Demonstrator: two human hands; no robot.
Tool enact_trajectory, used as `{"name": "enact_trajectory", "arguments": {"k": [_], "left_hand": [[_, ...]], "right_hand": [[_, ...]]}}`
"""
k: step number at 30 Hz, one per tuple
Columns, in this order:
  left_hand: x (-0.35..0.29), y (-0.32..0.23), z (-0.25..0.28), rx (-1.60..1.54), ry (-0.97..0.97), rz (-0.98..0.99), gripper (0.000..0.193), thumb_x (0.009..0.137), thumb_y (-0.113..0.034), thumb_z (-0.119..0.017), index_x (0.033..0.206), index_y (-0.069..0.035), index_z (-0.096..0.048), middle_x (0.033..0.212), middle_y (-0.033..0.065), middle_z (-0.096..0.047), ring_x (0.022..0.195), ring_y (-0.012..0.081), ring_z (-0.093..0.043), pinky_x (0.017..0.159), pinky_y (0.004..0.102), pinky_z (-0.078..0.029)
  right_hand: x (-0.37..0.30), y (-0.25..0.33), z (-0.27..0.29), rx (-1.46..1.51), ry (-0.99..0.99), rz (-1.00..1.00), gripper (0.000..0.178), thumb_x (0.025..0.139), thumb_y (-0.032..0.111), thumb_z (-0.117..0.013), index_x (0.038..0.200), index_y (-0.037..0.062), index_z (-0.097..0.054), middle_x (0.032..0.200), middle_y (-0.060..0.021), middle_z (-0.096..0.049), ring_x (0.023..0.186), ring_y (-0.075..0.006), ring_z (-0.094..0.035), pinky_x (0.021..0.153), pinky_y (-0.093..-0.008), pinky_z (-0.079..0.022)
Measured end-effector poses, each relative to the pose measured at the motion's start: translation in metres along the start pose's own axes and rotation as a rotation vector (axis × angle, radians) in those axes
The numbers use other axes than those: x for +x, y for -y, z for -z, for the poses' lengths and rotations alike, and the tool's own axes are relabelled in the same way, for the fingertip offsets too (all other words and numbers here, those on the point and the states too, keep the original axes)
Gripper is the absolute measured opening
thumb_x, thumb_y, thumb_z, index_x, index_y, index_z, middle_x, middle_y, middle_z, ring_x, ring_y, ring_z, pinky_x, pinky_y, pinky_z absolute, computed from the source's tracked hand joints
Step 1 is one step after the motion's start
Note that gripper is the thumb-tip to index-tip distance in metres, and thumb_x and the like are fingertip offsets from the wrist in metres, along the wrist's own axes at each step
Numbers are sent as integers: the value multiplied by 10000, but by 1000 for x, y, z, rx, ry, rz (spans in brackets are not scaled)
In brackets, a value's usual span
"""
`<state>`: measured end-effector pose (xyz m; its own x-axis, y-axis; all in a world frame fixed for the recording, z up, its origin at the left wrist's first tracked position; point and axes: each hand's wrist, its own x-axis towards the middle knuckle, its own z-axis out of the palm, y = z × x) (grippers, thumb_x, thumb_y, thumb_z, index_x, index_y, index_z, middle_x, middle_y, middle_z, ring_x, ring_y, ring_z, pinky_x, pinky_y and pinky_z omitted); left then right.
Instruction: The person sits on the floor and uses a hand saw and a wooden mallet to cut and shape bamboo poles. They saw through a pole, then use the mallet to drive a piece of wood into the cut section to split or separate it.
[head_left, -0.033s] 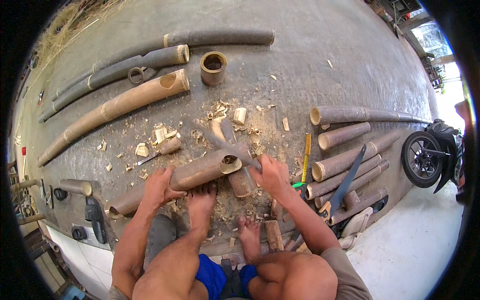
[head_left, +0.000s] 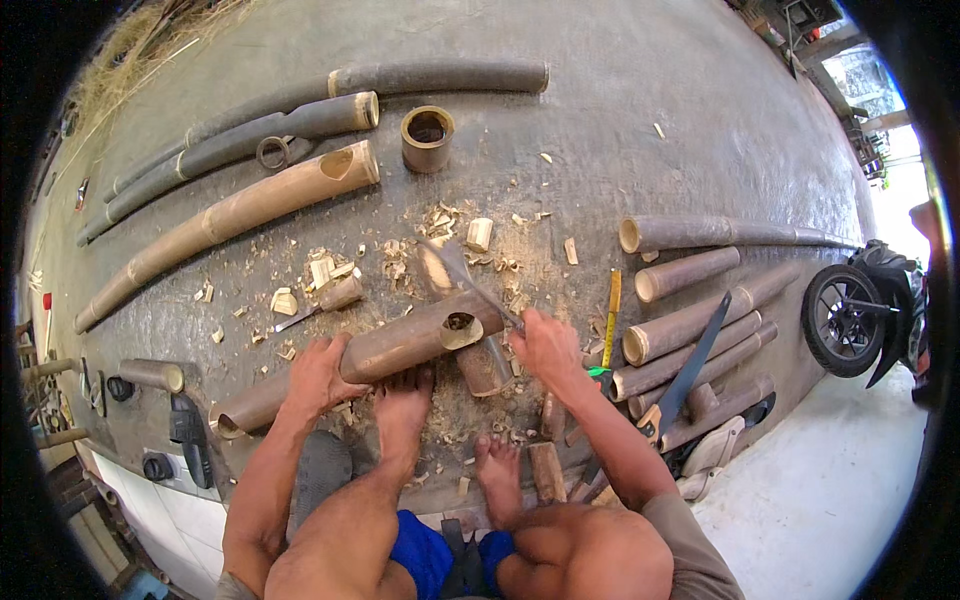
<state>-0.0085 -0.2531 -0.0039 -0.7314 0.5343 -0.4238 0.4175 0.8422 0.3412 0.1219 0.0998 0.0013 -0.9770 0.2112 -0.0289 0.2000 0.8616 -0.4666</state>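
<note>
No txt, labels, signs or nos. legible in view; marks on the yellow tape measure (head_left: pixel 611 318) too sm. to read.

To the right, lying across brown tubes (head_left: pixel 672 335), a saw (head_left: pixel 695 365); just left of them, a yellow tape (head_left: pixel 611 318); farther right, a motorbike (head_left: pixel 843 318). Upper left: three long poles (head_left: pixel 225 145), a ring (head_left: pixel 262 163) at the middle one, an upright cylinder (head_left: pixel 428 155) nearby.

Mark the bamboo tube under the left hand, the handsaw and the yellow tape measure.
Bamboo tube (head_left: pixel 396 347), head view: its rounded side.
Handsaw (head_left: pixel 692 368), head view: middle of its blade.
Yellow tape measure (head_left: pixel 611 318), head view: its extended strip.
</note>
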Motion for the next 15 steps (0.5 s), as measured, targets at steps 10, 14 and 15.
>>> {"name": "enact_trajectory", "arguments": {"k": [10,14,15], "left_hand": [[1,2,-1,-8,28,16,908,562,-447,-940,1331,-133,-572,1152,151,-651,1133,371,-608,955,500,-487],[-2,1,-4,16,16,19,913,564,-452,-936,1333,-125,-569,1151,143,-651,1136,363,-608,958,506,-482],[-3,1,-5,19,10,6,916,561,-454,-936,1331,-123,-569,1148,139,-651,1136,360,-608,954,507,-482]], "right_hand": [[2,-8,5,-56,136,-155,333,825,327,-761,937,52,-610,831,-160,-685,756,-395,-692,646,-503,-553],[1,-9,8,-85,191,-192,324,831,313,-766,936,47,-613,807,-161,-670,736,-389,-692,625,-485,-555],[0,-7,9,-2,69,-60,322,834,311,-765,930,46,-608,811,-168,-675,729,-392,-694,622,-488,-554]]}}
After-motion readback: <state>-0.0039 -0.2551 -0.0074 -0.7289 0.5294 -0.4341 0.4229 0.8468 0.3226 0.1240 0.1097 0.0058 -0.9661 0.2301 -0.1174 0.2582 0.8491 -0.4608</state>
